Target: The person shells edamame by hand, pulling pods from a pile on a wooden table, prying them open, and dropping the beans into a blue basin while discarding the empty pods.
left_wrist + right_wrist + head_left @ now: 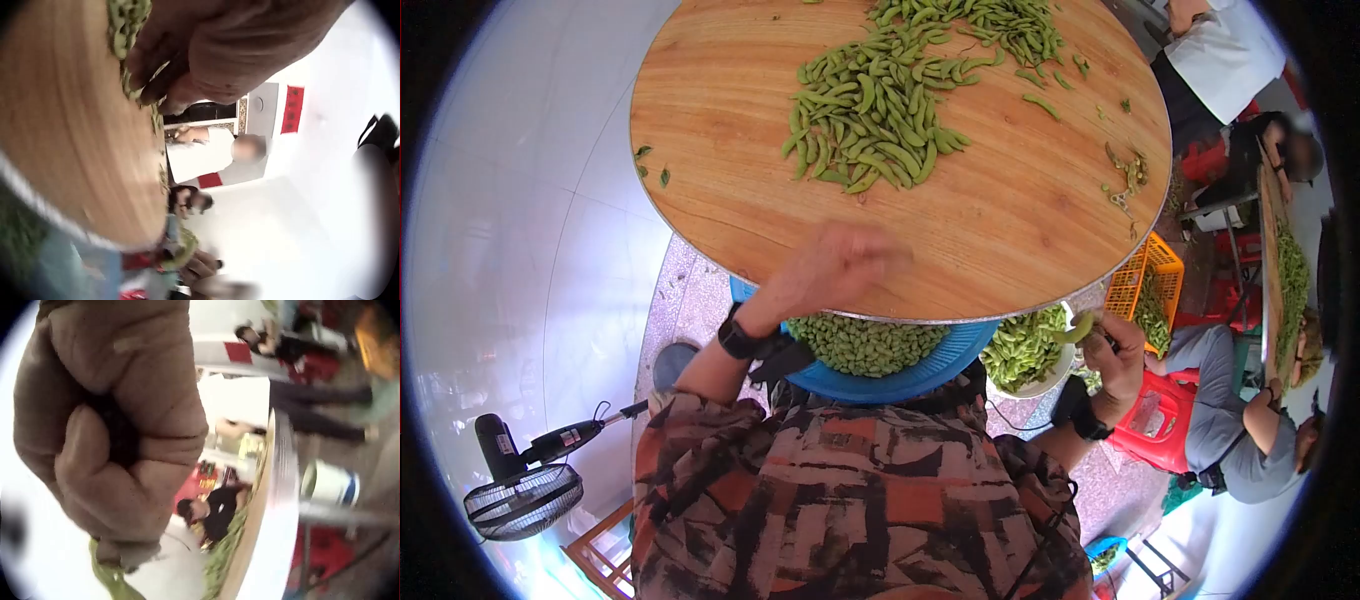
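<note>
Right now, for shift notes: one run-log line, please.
left hand: over table | right hand: holds pod | beans: in blue basin

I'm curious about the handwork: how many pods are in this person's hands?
1: a green pod, pinched in the right hand. None shows in the left hand, though its blurred fingers could hide one.

"Where do the pods (865, 120) lie?"
"On the table (1020, 230), upper centre of the head view."
"And below the table's lower edge?"
"A basin (960, 355) with beans (865, 345) in it, and a filled bowl (1056, 380) just right of it."
"Farther out?"
"A crate (1168, 265) at right, a stool (1150, 430) below it, a fan (522, 500) lower left."
</note>
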The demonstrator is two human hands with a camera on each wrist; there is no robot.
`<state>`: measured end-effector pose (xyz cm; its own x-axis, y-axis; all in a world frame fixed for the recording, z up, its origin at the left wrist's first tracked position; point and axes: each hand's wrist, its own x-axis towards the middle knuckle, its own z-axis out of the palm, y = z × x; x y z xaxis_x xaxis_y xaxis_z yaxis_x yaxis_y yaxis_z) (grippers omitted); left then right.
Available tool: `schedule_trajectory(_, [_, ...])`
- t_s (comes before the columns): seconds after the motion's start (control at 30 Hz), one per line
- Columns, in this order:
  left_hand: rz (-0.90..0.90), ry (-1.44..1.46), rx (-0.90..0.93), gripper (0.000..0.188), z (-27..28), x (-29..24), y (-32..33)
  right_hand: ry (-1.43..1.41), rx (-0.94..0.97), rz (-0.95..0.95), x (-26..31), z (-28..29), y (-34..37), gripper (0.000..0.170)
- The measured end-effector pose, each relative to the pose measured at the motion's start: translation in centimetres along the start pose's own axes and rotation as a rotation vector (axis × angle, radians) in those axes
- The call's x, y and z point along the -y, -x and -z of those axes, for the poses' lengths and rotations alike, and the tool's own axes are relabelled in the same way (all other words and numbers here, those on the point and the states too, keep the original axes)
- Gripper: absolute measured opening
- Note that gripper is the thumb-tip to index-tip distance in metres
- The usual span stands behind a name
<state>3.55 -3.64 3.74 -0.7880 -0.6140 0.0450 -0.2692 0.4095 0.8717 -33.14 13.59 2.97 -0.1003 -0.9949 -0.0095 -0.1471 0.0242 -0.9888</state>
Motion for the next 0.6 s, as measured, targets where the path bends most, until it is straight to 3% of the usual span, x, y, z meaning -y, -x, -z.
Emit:
schedule_trajectory(0.03, [-0.078,-0.377,-0.194,0.020,0.9,0.5,-1.2,0.315,-0.002,-0.079,0.2,0.8,0.4,0.026])
schedule_trajectory(0.07, [-0.085,-0.377,-0.197,0.020,1.7,0.9,-2.6,0.319,-0.005,-0.075,-0.1,1.3,0.5,0.026])
schedule_trajectory(0.13, [-0.186,-0.728,-0.378,0.028,2.8,1.9,-5.7,0.693,-0.043,-0.250,-0.5,1.8,0.4,0.025])
schedule_trajectory(0.27, [-0.184,-0.763,-0.341,0.028,3.2,4.2,-8.0,0.539,-0.074,-0.228,0.7,0.0,-0.4,0.025])
schedule_trajectory(0.4, [-0.118,-0.591,-0.352,0.029,3.4,4.5,-8.1,0.290,-0.093,-0.074,2.4,-3.5,-2.8,0.023])
schedule_trajectory(0.47, [-0.109,-0.503,-0.377,0.029,3.5,4.0,-8.0,0.213,-0.134,-0.083,2.7,-6.4,-4.5,0.023])
schedule_trajectory(0.57, [-0.068,-0.254,-0.441,0.025,2.4,1.7,-6.8,-0.002,-0.170,-0.070,2.1,-10.7,-6.6,0.024])
schedule_trajectory(0.6, [0.029,0.022,-0.410,0.020,1.6,1.4,-6.1,-0.138,-0.159,-0.047,2.0,-12.0,-7.1,0.025])
